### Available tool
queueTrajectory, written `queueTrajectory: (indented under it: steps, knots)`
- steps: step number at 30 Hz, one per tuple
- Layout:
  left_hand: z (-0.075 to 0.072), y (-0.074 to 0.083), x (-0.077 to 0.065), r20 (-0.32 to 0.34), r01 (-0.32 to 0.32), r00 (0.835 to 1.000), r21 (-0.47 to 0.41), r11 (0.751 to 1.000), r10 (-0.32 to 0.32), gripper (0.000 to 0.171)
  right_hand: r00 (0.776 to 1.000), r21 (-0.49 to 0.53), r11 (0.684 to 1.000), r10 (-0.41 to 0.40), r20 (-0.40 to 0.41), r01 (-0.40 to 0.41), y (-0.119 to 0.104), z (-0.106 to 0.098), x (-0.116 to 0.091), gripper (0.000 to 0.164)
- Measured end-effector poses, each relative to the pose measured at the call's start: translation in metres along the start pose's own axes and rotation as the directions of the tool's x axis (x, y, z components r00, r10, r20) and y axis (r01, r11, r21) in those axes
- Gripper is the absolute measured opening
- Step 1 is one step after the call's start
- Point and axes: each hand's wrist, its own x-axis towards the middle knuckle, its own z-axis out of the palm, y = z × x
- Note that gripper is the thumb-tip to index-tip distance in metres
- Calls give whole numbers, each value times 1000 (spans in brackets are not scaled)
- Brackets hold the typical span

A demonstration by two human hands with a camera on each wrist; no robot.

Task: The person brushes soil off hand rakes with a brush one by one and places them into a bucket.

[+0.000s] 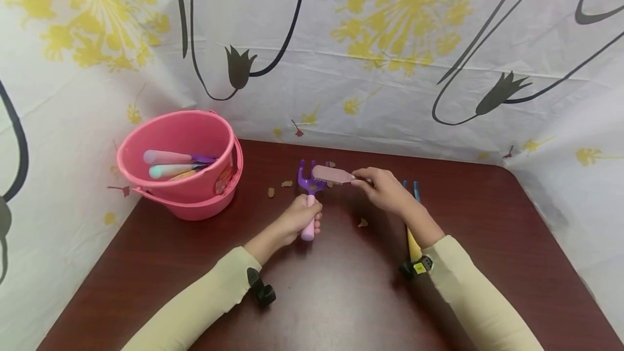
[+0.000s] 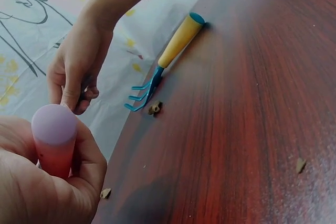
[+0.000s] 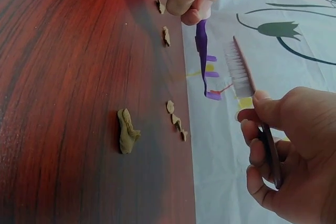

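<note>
A: What's in the left grip?
B: A purple fork. The fingers are curled round its pink handle; the butt pokes out on the near side, and the head reaches past the knuckles to the far side.
A: And the right grip?
B: Holding a pinkish brush by its dark handle, thumb and fingers pinched on it. The brush head points left from the grip, bristles down, over the fork's tines.
A: Touching them?
B: No, the right wrist view shows a gap between bristles and fork.
A: What's around them?
B: Small brown pieces on the desk: two to the left of the fork, a few by its tines, and a larger piece to the right, nearer.
A: Farther right?
B: A blue rake with a yellow handle, lying by the right forearm, tines toward the far side.
A: And on the left?
B: A pink bucket at the far left, more handled tools inside. Behind everything hangs a flower-patterned cloth.
</note>
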Motion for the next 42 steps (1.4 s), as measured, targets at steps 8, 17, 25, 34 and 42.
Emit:
queueTrajectory:
  steps: [8, 17, 25, 34, 42]
  knots:
    - [0, 0, -1, 16, 24, 1000, 8, 1000, -24, 11, 1000, 25, 999, 20, -13, -20, -2, -2, -2, 23]
    - [2, 1, -1, 36, 10, 999, 18, 1000, -10, 9, 998, -29, 998, -60, -18, 60, -5, -7, -1, 23]
    - [3, 1, -1, 39, 6, 999, 27, 1000, -7, 11, 997, -161, 983, -84, -1, 82, -11, -8, 3, 25]
    - [7, 2, -2, 44, -6, 999, 19, 1000, 5, 12, 995, -222, 970, -98, -4, 95, -10, -3, 2, 24]
    - [8, 2, -1, 32, -1, 999, 9, 1000, 0, 11, 995, -285, 956, -85, -51, 67, -8, 0, 0, 22]
